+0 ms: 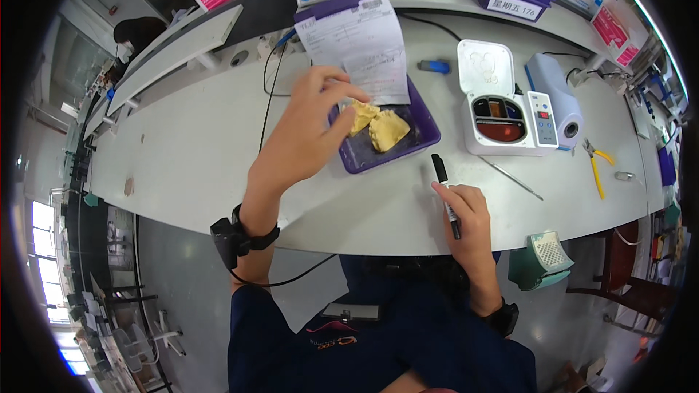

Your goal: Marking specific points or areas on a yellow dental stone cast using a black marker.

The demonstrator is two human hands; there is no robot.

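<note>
My left hand (309,127) hovers over the left side of a purple tray (357,165), fingers apart, with nothing seen in it. Just beside its fingertips lie two yellow plaster dental casts (389,131), which rest in the tray; the hand partly covers the left one. A printed paper sheet (371,51) leans over the back of the tray. Near the table's front edge, my right hand (468,222) is closed around a black and white marker pen (450,207), its black end pointing up and away from me.
Right of the tray stands a white wax heater (510,144) with its lid raised, beside a lavender device (557,94). A thin metal tool (513,177) and yellow-handled pliers (597,167) lie nearby. A blue cap-like object (435,66) sits behind. A green bin (542,262) stands below the edge.
</note>
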